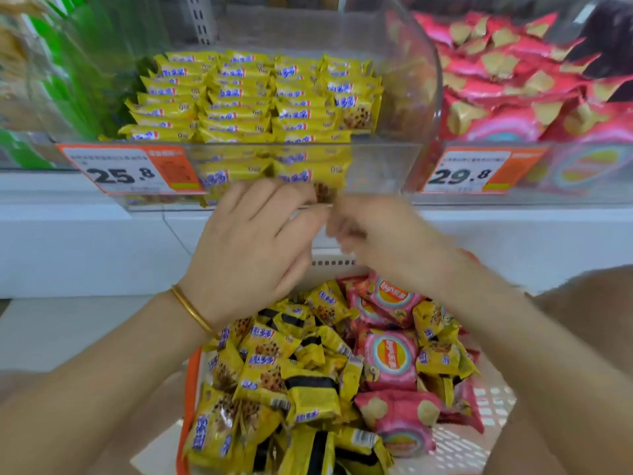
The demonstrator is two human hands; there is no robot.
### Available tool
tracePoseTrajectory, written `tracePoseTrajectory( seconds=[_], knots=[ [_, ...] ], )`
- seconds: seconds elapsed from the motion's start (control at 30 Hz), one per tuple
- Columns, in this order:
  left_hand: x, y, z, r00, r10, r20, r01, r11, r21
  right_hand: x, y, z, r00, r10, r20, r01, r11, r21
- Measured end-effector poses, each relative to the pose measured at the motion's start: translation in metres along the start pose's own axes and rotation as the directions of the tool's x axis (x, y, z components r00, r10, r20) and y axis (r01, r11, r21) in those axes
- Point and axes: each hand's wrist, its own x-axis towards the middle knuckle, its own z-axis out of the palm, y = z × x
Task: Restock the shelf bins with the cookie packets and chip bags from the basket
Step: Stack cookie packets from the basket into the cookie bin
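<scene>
Cookie packets (263, 378), chip bags (390, 361) in basket (493, 399)

- Hands: two, left hand (253, 241) and right hand (387, 241).
- Gold bangle (191, 311): one, on left wrist.
- Basket (493, 399): one.
- Clear shelf bins: three, namely left bin (30, 145), centre bin (387, 166) and right bin (582, 173).
- Price labels: two, 25.8 label (126, 169) and 29.8 label (479, 171).
- Yellow cookie packets (263, 375) in basket: over a dozen, exact count not readable.
- Pink chip bags (390, 358) in basket: at least four.
- Packet columns in centre bin: four.

Shop; price tags (132, 169), snack bins (428, 108)
</scene>
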Motion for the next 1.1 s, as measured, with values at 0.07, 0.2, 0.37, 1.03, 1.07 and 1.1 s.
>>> tracePoseTrajectory(
  seconds=[0.07,0.2,0.37,1.03,1.07,1.1],
  knots=[
    [-0.014,0.000,0.009,0.990,0.022,0.136,-0.016,0.999,-0.046,0.009,0.030,0.053,0.974,0.108,0.198,-0.094,0.992,-0.079],
    [-0.027,-0.005,0.022,0.954,-0.031,0.297,0.057,0.995,-0.078,0.024,0.078,0.135,0.895,0.332,0.297,-0.277,0.937,-0.213],
    [-0.019,-0.009,0.026,0.954,-0.054,0.296,0.083,0.993,-0.088,0.028,0.088,0.195,0.811,0.534,0.239,-0.448,0.829,-0.335],
    [0.051,-0.018,0.007,0.969,-0.214,-0.126,0.228,0.968,0.107,-0.018,-0.017,-0.051,0.967,0.136,0.214,-0.178,0.965,0.194],
    [0.053,-0.022,0.006,0.963,-0.239,-0.122,0.253,0.962,0.108,-0.017,-0.023,-0.068,0.976,0.137,0.171,-0.170,0.966,0.196],
    [0.055,-0.025,0.005,0.957,-0.264,-0.116,0.277,0.955,0.110,-0.014,-0.029,-0.083,0.984,0.143,0.108,-0.161,0.970,0.180]
  ],
)
